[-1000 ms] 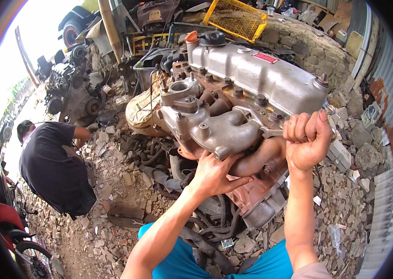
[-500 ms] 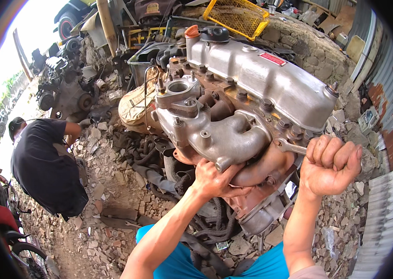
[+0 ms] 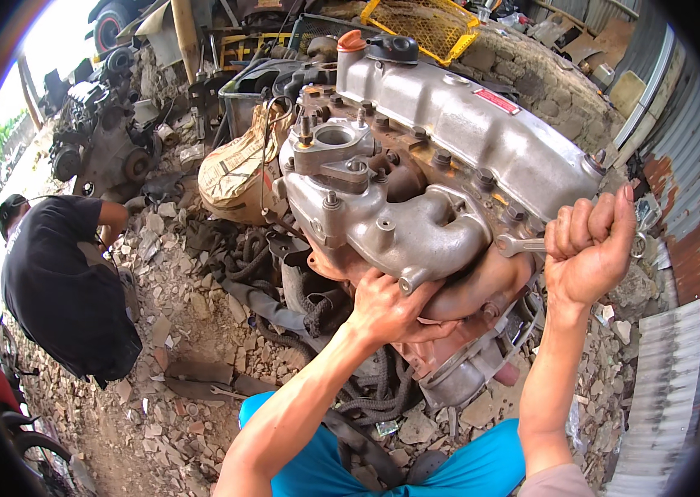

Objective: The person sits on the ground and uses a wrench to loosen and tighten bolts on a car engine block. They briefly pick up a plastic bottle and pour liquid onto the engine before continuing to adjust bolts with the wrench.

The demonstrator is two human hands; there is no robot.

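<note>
A combination wrench is gripped in my right fist, which is closed with the thumb up. The wrench's near end sits at the side of the engine where the manifolds meet the head, and its ring end shows past my fist. My left hand is on the rusty exhaust manifold, fingers above and thumb below, some fingertips hidden. Just over it curves the silver intake manifold, bearing a round-bored flange with studs. The engine's long silver valve cover has a black cap and an orange plug.
A person in a dark shirt crouches at the left. Rubble and hoses cover the ground below the engine. A pale sack leans beside it. Yellow crate behind; corrugated sheets at right; old engine parts far left.
My right hand and the wrench have swung slightly upward, its ring end now showing. My left hand keeps its place on the manifold. The whole view has shifted a little.
</note>
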